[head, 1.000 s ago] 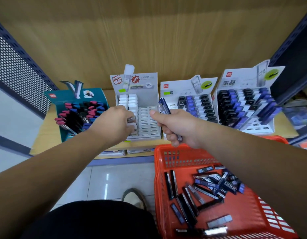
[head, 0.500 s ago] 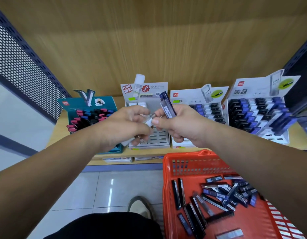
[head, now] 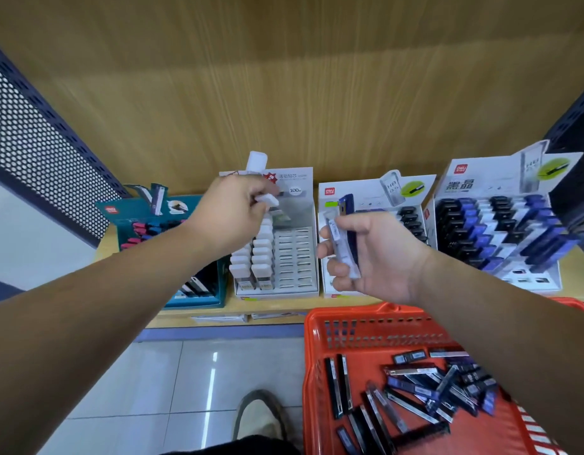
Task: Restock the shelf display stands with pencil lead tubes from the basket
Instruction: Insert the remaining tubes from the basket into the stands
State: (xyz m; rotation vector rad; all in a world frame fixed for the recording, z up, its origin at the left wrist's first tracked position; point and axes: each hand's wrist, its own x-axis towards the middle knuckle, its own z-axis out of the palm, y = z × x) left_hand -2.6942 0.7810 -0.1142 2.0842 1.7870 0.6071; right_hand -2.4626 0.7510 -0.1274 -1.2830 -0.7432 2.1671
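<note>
1. Right, the shelf first: the stands sit close to its front edge, so one firm shove from a loading hand could slide a stand off towards the floor.
2. Next, the basket, below the shelf on the right, with loose tubes heaped in it. The right forearm crosses straight over it. I can't see what holds it up, so a dropped elbow might tip it and spill the lot.
3. Over to the white stand: its left columns are packed with white caps and its right columns are bare slots. Pushing a tube in hard could rock this light stand or jolt out the caps already seated.
4. Left hand now, pinching a white tube by its fingertips at the top of the white stand, just under the header card. The knuckles hide the slot from the camera, so the tube could be fed in crooked and jam.
5. Right hand, in front of the middle stand, has its fingers curled loosely round two pieces, a clear tube and a blue tube. With two in one slack grip, either could slip out, and a fall past the basket puts it on the tiles.
6. Smallest worry: mix-ups. The blue tube looks to belong with the dark rows of the right stand, and slotting it elsewhere spoils the display.
</note>
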